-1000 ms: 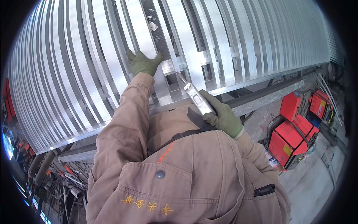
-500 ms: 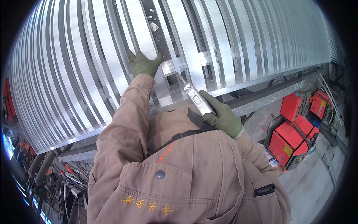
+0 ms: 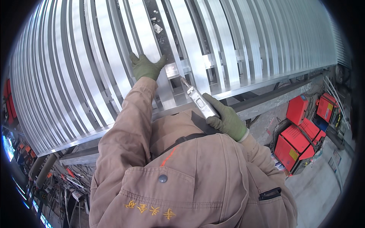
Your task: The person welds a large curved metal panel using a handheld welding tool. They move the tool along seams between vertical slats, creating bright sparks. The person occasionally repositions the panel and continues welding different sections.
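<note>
My left hand (image 3: 146,67), in a green glove, lies on a wide aluminium slat (image 3: 161,85) with thumb and fingers spread apart. My right hand (image 3: 228,121), gloved the same way, is wrapped round a silver handheld welding gun (image 3: 202,103). The gun's narrow nozzle tip points up and left, close to a short cross-piece (image 3: 173,70) between two slats. Whether the tip touches the metal I cannot tell. Part of the gun's grip is hidden in my right glove.
Long parallel aluminium slats (image 3: 78,60) fill the far side, joined along a front rail (image 3: 235,89). A dark support beam (image 3: 266,99) runs beneath it. Red machines (image 3: 296,144) stand on the floor at the right. Cables and scrap (image 3: 72,186) lie at the lower left.
Almost nothing differs. The gun's nozzle has shifted very slightly down, while my left hand keeps its place on the slat.
</note>
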A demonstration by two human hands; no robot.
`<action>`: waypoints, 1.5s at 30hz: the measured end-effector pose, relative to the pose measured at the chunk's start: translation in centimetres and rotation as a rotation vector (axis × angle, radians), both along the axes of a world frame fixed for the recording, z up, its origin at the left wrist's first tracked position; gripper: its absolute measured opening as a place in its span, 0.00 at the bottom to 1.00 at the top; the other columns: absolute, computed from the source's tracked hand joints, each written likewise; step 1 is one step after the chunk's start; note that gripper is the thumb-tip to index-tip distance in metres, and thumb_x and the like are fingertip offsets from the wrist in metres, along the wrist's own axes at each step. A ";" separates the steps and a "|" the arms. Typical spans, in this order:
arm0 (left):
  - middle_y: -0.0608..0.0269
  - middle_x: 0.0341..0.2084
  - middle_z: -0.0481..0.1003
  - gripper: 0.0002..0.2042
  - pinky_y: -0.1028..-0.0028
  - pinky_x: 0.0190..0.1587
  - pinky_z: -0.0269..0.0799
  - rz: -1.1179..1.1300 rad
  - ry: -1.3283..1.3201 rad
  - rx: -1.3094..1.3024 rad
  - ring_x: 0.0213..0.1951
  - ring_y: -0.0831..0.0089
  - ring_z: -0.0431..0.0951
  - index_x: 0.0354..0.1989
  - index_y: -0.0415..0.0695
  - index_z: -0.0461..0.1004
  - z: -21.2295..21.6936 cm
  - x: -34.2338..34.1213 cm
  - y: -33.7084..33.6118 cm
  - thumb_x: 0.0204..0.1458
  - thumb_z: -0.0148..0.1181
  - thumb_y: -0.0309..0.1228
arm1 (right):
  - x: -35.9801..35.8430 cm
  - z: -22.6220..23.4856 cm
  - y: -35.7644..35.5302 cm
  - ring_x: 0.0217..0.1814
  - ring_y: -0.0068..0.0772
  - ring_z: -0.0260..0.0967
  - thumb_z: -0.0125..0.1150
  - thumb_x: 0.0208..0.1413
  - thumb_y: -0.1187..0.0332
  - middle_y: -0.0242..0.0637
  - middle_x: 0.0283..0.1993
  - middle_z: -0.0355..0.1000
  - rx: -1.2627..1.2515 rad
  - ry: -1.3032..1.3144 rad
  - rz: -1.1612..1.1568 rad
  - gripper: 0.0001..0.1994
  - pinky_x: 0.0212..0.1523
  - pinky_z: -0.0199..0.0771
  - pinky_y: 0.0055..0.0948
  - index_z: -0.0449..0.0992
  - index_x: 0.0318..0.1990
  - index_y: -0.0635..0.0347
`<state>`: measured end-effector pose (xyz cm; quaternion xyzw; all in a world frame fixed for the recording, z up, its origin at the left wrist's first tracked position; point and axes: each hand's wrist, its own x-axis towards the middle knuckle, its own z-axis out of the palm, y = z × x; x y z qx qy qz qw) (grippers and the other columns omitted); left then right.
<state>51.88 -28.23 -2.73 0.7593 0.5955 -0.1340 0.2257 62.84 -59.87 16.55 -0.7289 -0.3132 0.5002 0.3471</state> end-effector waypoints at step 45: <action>0.65 0.41 0.91 0.22 0.48 0.87 0.56 -1.296 -0.231 -0.018 0.61 0.61 0.84 0.35 0.52 0.95 0.8 -10.6 0.4 0.59 0.70 0.58 | 0.4 0.1 -0.4 0.71 0.63 0.82 0.70 0.67 0.31 0.65 0.65 0.83 0.007 -0.001 0.013 0.51 0.67 0.81 0.48 0.64 0.85 0.58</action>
